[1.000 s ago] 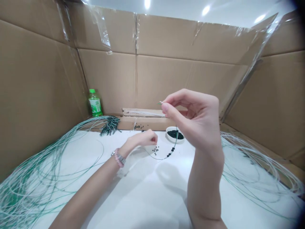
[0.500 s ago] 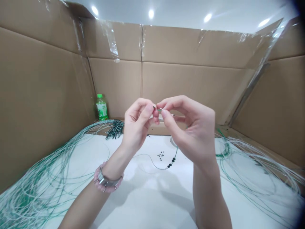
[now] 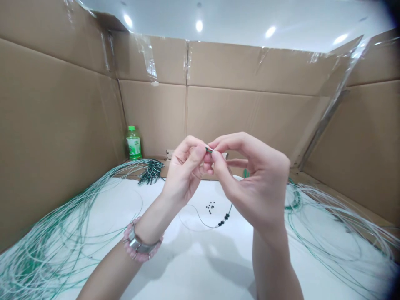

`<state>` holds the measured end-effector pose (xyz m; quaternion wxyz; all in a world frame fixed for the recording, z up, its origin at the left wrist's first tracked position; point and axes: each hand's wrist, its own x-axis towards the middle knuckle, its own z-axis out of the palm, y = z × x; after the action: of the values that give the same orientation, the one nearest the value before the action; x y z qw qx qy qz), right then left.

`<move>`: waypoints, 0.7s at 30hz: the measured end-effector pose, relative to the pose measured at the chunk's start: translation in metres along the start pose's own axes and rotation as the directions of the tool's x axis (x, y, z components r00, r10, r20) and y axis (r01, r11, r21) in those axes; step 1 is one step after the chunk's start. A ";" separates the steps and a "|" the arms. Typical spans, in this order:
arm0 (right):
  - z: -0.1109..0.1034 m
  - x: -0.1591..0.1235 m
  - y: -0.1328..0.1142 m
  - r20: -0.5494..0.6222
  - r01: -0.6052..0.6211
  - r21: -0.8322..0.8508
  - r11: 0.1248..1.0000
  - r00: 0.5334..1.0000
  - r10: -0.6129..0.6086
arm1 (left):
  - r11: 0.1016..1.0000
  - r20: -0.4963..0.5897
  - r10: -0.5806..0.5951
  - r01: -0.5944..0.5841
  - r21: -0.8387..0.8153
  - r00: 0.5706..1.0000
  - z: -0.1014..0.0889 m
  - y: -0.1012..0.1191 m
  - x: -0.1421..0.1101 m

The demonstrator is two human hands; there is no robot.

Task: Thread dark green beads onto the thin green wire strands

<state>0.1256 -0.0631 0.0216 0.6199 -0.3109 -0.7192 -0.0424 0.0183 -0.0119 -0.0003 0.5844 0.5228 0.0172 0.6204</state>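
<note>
My left hand (image 3: 186, 168) and my right hand (image 3: 258, 179) are raised above the white work surface (image 3: 193, 271), fingertips nearly touching. Thumb and forefinger of my left hand pinch a tiny dark piece (image 3: 207, 149), mostly covered. My right hand pinches the end of a thin green-and-white wire (image 3: 211, 150) against it; whether the wire passes through the piece I cannot tell. Below, a looped wire (image 3: 200, 217) carries several larger black beads (image 3: 223, 220). Several tiny black pieces (image 3: 210, 207) lie scattered nearby.
Bundled green and white wires (image 3: 46, 237) spread along the left, with dark ends (image 3: 151, 171) gathered at the back. More wires (image 3: 337, 216) curl at the right. A green bottle (image 3: 134, 146) stands in the back left corner. Cardboard walls (image 3: 250, 108) enclose three sides.
Both hands sit slightly lower in view, and the right fingertips have come closer to the left. More of the dark and green piece shows between them. The view has tilted slightly.
</note>
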 end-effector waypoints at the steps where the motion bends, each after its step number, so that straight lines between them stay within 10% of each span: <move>1: 0.000 0.000 0.000 -0.002 0.000 0.004 1.000 1.000 0.000 | 1.000 0.004 0.004 -0.004 0.008 1.000 0.000 0.000 0.000; 21: -0.002 0.000 0.002 0.001 -0.038 0.014 0.999 0.999 0.038 | 0.893 0.060 0.284 -0.287 0.347 0.957 -0.011 0.004 0.001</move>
<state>0.1283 -0.0624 0.0217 0.6225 -0.3200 -0.7138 -0.0254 0.0083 -0.0057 -0.0021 0.3838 0.6182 0.0489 0.6841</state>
